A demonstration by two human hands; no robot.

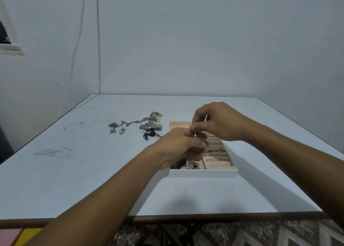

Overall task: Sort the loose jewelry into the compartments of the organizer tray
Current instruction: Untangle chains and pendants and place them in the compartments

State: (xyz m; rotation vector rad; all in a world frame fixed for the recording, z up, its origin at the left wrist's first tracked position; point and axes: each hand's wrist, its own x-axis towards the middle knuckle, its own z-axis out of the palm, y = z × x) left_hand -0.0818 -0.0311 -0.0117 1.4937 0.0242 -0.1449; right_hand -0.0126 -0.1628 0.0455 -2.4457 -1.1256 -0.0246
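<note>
A pale scuffed table (74, 171) carries the tray (202, 173) at centre; at ten o'clock from it lie chains (128, 124), a watch (149, 125) and a black cord (149, 135).

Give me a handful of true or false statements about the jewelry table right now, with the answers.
1. A wristwatch lies on the table outside the organizer tray. True.
2. Both hands are over the tray, pinching a small piece between them. True: the left hand and right hand meet above it.
3. The tray is empty. False: rings sit in the ring rolls and beaded pieces in a near compartment.
4. The silver chains lie right of the tray. False: they lie left of it.
</note>
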